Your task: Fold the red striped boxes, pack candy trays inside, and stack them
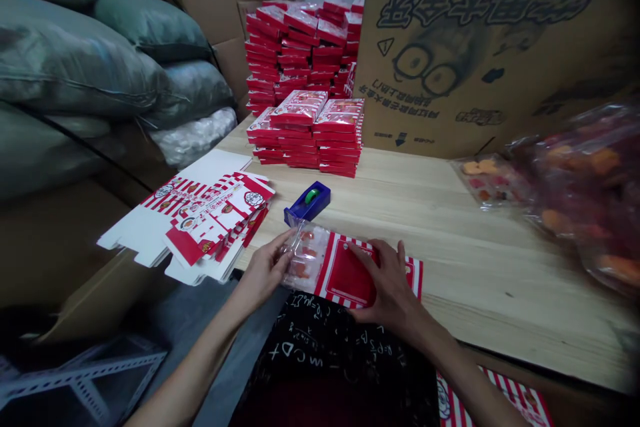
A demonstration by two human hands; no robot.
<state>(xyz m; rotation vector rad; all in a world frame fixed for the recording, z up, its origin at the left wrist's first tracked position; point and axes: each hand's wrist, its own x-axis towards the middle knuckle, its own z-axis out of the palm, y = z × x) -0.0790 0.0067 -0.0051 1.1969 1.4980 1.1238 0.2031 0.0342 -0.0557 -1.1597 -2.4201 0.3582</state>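
Pale wood table [490, 247], near edge: a red-and-white box [347, 280] sits in the wide-spread grip of the right hand [393, 283], while the left hand [265, 270] pinches a clear packet [306, 259] jutting from its left end, blue tape dispenser [301, 208] just beyond.

One carton [450, 117] at the bench's [480, 247] far edge, one tape dispenser [306, 203]; near edge, one striped box [345, 270], one clear packet [306, 255]!

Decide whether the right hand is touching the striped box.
Touching. The head view shows the right hand spread across the striped box, holding it.
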